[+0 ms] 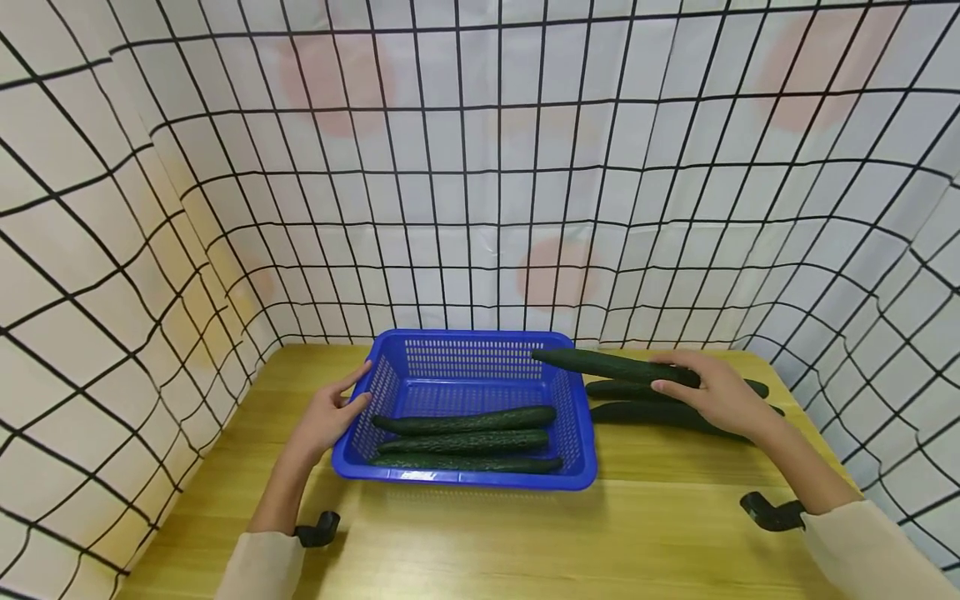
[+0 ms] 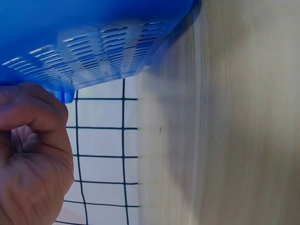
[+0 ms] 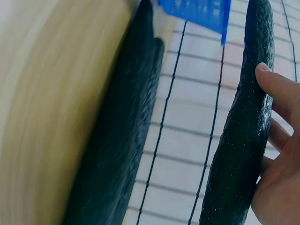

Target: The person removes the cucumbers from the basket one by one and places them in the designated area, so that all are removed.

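Blue rectangular plastic basket [image 1: 465, 477] on yellow wooden bench [image 1: 480, 542], apparently half loaded: three long dark-green cucumbers [image 1: 465, 442] inside, two remaining cucumbers [image 1: 652, 412] to the right, one raised cucumber [image 1: 600, 364] in grip of right hand [image 1: 712, 393]; left rim in hold of left hand [image 1: 327, 423].

Left grip [image 1: 327, 421] on basket [image 1: 465, 477], right grip [image 1: 716, 392] on cucumber [image 1: 607, 365]

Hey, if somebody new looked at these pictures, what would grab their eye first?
Probably the bright blue basket on the wooden table, with three cucumbers inside along its near side. Next, the single cucumber that the right hand holds up at the basket's right side. The black grid rising behind the table also stands out.
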A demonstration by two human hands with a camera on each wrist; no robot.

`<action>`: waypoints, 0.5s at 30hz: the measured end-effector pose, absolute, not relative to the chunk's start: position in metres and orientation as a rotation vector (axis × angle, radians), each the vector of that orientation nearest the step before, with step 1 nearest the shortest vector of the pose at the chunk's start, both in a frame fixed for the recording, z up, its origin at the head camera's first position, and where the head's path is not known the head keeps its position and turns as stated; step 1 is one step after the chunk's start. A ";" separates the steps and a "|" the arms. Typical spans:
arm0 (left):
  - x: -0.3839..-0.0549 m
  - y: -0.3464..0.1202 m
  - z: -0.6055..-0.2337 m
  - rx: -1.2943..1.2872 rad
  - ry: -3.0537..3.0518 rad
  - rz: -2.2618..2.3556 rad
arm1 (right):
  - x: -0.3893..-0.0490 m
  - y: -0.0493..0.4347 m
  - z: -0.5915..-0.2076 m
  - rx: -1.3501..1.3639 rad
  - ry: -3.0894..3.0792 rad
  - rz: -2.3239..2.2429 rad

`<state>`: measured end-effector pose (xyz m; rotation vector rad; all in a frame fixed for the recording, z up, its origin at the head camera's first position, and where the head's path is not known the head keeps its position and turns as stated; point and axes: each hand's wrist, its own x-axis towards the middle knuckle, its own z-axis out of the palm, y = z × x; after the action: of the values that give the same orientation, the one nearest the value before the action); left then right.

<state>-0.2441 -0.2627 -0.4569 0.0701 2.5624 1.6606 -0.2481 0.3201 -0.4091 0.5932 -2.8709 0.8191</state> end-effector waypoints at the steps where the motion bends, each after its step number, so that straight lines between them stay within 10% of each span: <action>1: -0.244 -0.263 -0.457 0.063 2.554 1.671 | -0.246 0.325 -0.410 0.587 -2.873 0.815; 15: -0.246 -0.263 -0.460 0.035 2.537 1.705 | -0.227 0.389 -0.442 0.551 -2.828 0.724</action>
<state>-0.2458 -0.2628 -0.4601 0.0347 2.5374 1.7049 -0.2270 0.3888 -0.4422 0.5510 -2.8280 0.7244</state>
